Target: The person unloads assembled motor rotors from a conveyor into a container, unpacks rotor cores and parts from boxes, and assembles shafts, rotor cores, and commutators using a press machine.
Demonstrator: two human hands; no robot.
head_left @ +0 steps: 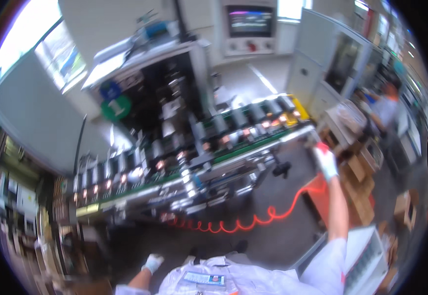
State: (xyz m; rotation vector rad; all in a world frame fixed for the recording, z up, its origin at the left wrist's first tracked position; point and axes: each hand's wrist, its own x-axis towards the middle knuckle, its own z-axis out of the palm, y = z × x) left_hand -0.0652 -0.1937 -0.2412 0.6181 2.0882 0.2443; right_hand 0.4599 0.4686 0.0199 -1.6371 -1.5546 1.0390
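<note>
A long conveyor (233,147) carrying rows of grey holders with copper-coloured parts runs slantwise across a factory floor, a dark machine (160,93) behind it and a red coiled hose (238,225) trailing below. The gloved right hand (326,160) reaches out to the conveyor's far right end, just beside it; blur hides its grip. The gloved left hand (153,262) hangs low, apparently empty, and cardboard boxes (359,184) stand right.

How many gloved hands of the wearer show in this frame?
2. The right hand, in a white glove, reaches out to the near end of the conveyor. The left hand, also gloved, hangs low by the body, near the floor. Neither clearly holds anything.
</note>
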